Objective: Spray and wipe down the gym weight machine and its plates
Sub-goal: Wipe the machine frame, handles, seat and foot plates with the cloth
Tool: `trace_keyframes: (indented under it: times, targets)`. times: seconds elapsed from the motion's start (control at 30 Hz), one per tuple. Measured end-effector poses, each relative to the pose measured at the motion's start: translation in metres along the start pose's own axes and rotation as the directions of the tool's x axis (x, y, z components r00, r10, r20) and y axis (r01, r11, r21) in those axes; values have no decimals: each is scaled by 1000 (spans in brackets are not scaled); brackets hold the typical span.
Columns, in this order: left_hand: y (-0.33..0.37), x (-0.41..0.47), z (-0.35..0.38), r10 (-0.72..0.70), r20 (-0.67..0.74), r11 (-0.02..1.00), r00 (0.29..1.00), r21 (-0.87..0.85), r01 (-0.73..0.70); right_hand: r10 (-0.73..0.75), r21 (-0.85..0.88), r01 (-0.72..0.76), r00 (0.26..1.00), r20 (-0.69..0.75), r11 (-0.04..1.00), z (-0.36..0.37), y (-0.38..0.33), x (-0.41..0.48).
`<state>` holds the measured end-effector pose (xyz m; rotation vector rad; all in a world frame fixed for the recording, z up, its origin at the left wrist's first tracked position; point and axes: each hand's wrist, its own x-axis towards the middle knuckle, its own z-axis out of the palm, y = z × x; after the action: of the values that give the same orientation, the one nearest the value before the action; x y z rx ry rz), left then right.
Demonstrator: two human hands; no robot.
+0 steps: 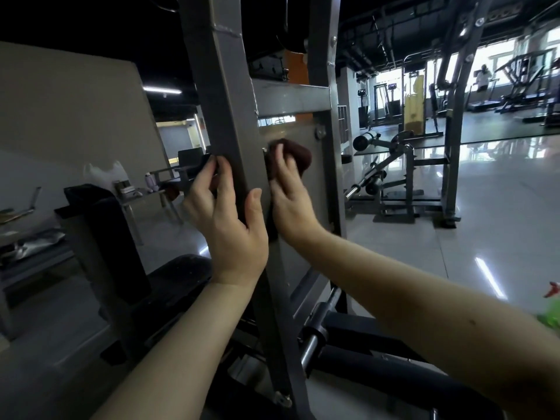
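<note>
A grey steel weight machine fills the middle of the head view, with a slanted upright post (225,95) and a flat grey panel (298,183) behind it. My left hand (225,213) grips the post, fingers on its left face and thumb on its right edge. My right hand (288,195) holds a dark brown cloth (298,157) bunched against the panel, just right of the post. A chrome plate sleeve (315,334) juts out low down. A green spray bottle (550,307) shows partly at the right edge. No plates are visible on this machine.
The machine's black seat pad (178,277) and back pad (103,237) lie lower left. A table with bottles (151,181) stands at the left. Another bench machine with a barbell (388,177) stands right on the glossy floor. A person is on a far treadmill (481,78).
</note>
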<state>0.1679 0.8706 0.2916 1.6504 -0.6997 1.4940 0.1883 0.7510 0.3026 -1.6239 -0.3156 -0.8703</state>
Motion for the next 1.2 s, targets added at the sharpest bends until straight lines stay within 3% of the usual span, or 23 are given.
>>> trace_keyframes:
  times: [0.1,0.17,0.3,0.47,0.57,0.67,0.77,0.9,0.97,1.1,1.2]
  targets:
    - [-2,-3,3,-8,-9,1000,1000,4,8,-79,-24,81,995,68,996,-4,12,-13]
    - [-2,-4,3,6,-14,1000,1000,14,-6,-92,-58,93,995,25,994,-12,19,15]
    - [-5,0,2,51,-20,997,999,59,-49,109,-84,-124,981,-163,989,-40,30,105]
    - [-6,2,-3,72,-8,996,997,52,-72,85,-146,-116,975,-203,982,-52,49,126]
    - [-3,1,-3,49,-1,997,999,65,-49,171,-147,-205,962,-213,968,-50,52,119]
    - [-5,-2,-2,31,12,998,999,52,-32,347,-127,-381,910,-229,916,-48,66,93]
    - [-11,0,0,11,46,1000,999,-8,-11,541,-125,-573,812,-220,810,-44,81,49]
    - [-9,-1,2,-4,43,1000,999,-24,5,674,-134,-698,715,-185,704,-41,73,24]
    - [-7,-2,2,-7,34,1000,999,-22,8,632,-166,-652,758,-159,740,-43,54,40]
    - [-6,-3,2,-16,27,1000,999,-2,16,282,-166,-288,958,-59,943,-36,9,79]
    - [-6,-2,2,-6,31,1000,1000,6,5,136,-167,-145,989,-65,975,-31,6,89]
